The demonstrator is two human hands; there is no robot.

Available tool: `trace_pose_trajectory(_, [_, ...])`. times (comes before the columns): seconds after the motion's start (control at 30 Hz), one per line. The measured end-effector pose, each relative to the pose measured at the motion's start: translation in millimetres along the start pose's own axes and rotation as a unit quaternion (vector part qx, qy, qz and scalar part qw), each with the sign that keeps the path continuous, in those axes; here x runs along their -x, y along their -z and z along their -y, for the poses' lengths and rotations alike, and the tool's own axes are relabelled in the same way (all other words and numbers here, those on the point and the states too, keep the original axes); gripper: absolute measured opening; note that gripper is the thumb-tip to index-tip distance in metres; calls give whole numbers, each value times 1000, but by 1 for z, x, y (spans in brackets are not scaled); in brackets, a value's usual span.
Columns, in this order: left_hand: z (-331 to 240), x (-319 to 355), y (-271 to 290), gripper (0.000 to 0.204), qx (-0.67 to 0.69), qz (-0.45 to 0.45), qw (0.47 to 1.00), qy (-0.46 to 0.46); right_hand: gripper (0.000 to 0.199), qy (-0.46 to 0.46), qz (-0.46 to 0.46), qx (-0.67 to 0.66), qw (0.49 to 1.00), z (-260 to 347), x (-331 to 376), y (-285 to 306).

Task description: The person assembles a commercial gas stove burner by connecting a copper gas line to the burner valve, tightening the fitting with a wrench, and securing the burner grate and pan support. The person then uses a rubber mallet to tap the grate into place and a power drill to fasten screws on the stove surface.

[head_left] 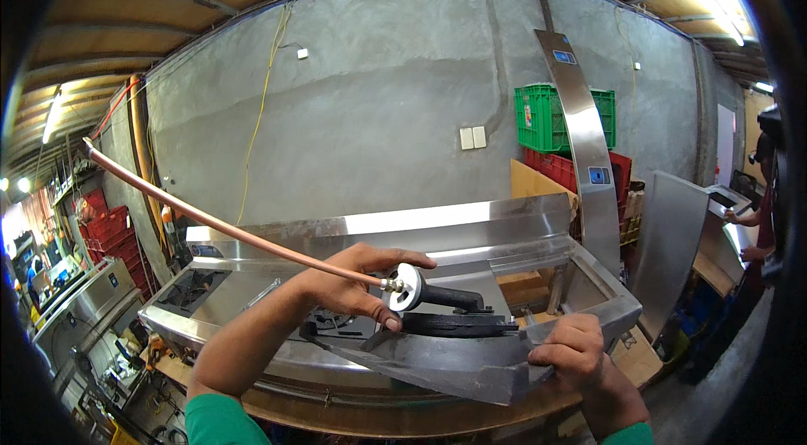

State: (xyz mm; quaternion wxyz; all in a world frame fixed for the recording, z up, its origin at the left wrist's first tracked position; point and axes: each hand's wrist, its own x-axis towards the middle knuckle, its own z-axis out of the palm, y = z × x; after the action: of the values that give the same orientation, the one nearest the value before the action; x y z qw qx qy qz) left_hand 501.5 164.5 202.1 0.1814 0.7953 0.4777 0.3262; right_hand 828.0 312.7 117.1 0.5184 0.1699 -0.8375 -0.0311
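Observation:
My left hand (357,285) grips a white disc fitting (409,285) on the end of a long copper tube (210,223) that rises up and to the left. A black burner pipe (454,299) leads rightward from the disc, above a black ring burner (458,325). My right hand (576,350) grips the near right edge of a grey metal tray (445,365) that carries the burner. Both are held over a stainless steel stove body (496,235) lying in front of me.
A bent steel panel (584,151) leans upright behind the stove, beside green crates (542,117) and red crates (622,172). Another person (761,218) stands at far right by a steel sheet (672,239). More steel units (80,302) and red crates (105,226) stand at left.

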Motion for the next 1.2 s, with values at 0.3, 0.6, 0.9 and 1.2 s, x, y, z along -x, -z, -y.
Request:
trace_pose_trajectory(0.3, [-1, -26, 43, 82, -125, 41, 988, -75, 18, 51, 16, 68, 996, -3, -10, -20])
trace_pose_trajectory(0.6, [81, -18, 43, 65, -153, 155, 974, 68, 21, 48, 49, 85, 994, -31, 40, -108])
trace_pose_trajectory(0.9, [151, 7, 35, 72, -114, 156, 980, -39, 17, -62, 144, 54, 986, -18, 68, -172])
trace_pose_trajectory(1.2, [195, 83, -54, 83, -51, -148, 967, 200, 14, -84, 230, 67, 967, -12, 64, -198])
